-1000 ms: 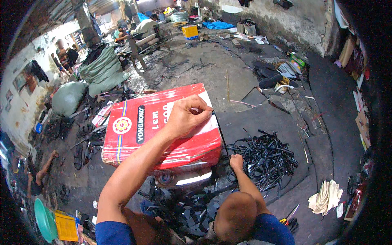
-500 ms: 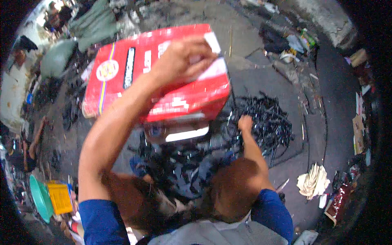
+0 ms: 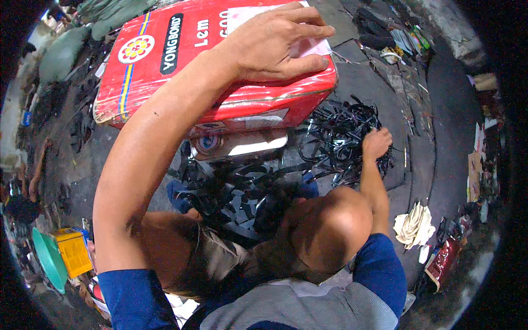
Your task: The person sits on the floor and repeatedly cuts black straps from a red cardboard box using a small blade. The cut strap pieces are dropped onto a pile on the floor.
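A large red box (image 3: 151, 82) with a round flower emblem and clear tape stands in front of me, filling the top centre. My left hand (image 3: 280, 47) rests on its top near the right edge, thumb and fingers apart, over a pale pink paper (image 3: 311, 47). My right hand (image 3: 377, 144) is lower and further right, fingers curled at the edge of a tangled heap of thin black strips (image 3: 344, 124); it seems closed on some of them, though its fingertips are partly hidden. Wider black pieces (image 3: 242, 198) lie between my feet.
Against the box's near side is a white tray-like piece (image 3: 256, 144). At left are a teal basin (image 3: 48, 261) and a yellow container (image 3: 73, 253). A crumpled cream cloth (image 3: 414, 225) and a dark red packet (image 3: 441, 264) lie at right. Another person's arm (image 3: 39, 170) shows far left.
The view has shifted, so the box sits higher in the picture. My left hand's fingers have spread on the box top. My right hand has moved rightward across the strip heap.
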{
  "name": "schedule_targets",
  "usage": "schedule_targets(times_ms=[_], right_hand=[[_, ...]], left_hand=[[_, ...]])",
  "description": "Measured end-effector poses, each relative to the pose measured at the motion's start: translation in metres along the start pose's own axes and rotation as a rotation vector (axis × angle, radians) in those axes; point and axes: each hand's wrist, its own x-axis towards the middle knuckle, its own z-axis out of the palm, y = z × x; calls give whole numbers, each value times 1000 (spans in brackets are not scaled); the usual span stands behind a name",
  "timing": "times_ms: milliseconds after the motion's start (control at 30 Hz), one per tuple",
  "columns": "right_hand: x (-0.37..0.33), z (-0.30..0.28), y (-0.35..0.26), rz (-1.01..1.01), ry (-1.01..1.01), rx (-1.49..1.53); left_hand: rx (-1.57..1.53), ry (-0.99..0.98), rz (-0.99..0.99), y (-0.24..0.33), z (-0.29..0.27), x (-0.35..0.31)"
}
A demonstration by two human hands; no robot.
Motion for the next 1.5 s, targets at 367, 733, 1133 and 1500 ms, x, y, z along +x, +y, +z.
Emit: schedule_targets(times_ms=[367,733,1133,1500], right_hand=[[-236,-58,-85,-1134,-872,690],[-155,-99,-107,-1072,-1259,761],[54,-332,-164,-1614,-1405,911],[186,-373,-144,-826,-1265,1212]], left_hand=[[381,65,95,32,-9,-11],[-29,-587,-75,151,4,-70],[-817,-295,-669,143,18,-83],[-605,18,-1046,103,-178,-137]])
